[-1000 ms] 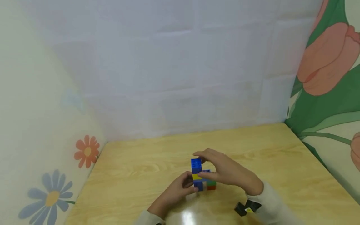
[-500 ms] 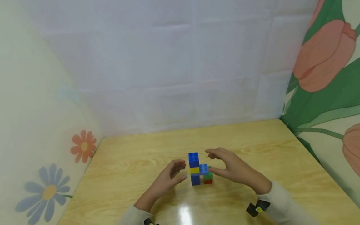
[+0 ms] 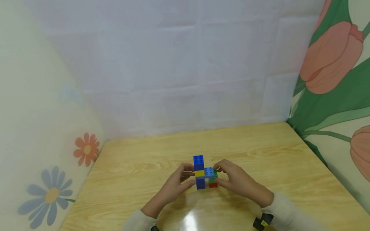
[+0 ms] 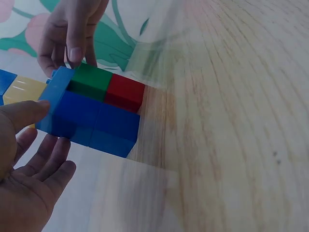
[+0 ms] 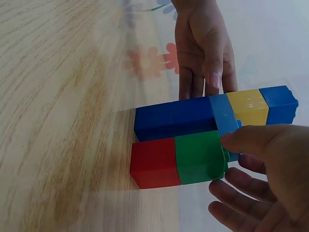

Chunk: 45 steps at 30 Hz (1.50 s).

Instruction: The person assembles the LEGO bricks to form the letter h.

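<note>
A brick structure stands upright on the table between both hands. Its taller column has a blue brick on top, a yellow brick under it and dark blue bricks at the bottom. A light blue brick bridges from that column to a green brick, which sits on a red brick. My left hand curves around the column's left side, thumb at the light blue brick. My right hand curves around the green brick's right side, thumb at its upper edge. Firm contact is unclear.
The wood-grain table extends around the structure. A white cloth hangs behind it, and flower-patterned walls stand at the left and right. A black wrist device sits at the right sleeve.
My right hand left the tall column and moved to the green brick's side. My left hand drew away from the column, then came back close to it. The bricks stay assembled.
</note>
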{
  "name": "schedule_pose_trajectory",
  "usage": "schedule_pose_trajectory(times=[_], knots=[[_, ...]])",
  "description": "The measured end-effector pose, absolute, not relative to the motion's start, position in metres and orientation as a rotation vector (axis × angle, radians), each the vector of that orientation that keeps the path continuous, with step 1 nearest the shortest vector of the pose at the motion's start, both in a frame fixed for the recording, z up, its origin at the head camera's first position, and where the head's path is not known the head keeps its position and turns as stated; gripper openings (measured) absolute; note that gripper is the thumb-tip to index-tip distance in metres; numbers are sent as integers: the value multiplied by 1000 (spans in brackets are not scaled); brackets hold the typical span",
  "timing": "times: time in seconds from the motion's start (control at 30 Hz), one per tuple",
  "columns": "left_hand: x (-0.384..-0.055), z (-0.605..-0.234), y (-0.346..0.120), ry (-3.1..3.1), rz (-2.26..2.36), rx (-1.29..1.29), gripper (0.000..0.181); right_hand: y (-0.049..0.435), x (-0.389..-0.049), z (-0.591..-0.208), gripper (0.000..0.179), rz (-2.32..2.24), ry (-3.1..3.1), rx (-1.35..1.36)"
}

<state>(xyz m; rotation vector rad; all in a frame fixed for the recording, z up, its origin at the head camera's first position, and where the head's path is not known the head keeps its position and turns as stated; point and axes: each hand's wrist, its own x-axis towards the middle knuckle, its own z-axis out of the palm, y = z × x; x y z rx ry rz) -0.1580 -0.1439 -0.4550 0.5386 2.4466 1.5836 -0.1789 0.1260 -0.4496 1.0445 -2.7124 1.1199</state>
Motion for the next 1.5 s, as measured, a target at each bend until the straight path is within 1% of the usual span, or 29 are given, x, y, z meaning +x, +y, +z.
schedule_pose_trajectory(times=[0.37, 0.57, 0.6, 0.8, 0.83, 1.0, 1.27, 1.5], knots=[[-159, -454, -144, 2465, 1563, 584, 38, 120, -178, -454, 35, 1128, -2657, 1015], [-162, -455, -143, 2533, 1550, 549, 32, 117, -180, -456, 33, 1048, -2633, 1003], [-160, -450, -141, 2547, 1545, 528, 30, 116, -181, -457, 33, 1039, -2629, 1002], [-167, -456, -139, 2595, 1528, 473, 27, 112, -184, -462, 43, 1057, -2646, 966], [-170, -461, -140, 2600, 1528, 474, 28, 111, -184, -463, 44, 1065, -2650, 955], [-175, -462, -138, 2611, 1531, 475, 32, 108, -188, -467, 42, 1064, -2642, 912], [-178, -466, -139, 2554, 1665, 448, 42, 101, -198, -473, 44, 1060, -2627, 941], [-184, -465, -139, 2618, 1565, 453, 50, 96, -208, -474, 46, 997, -2581, 941]])
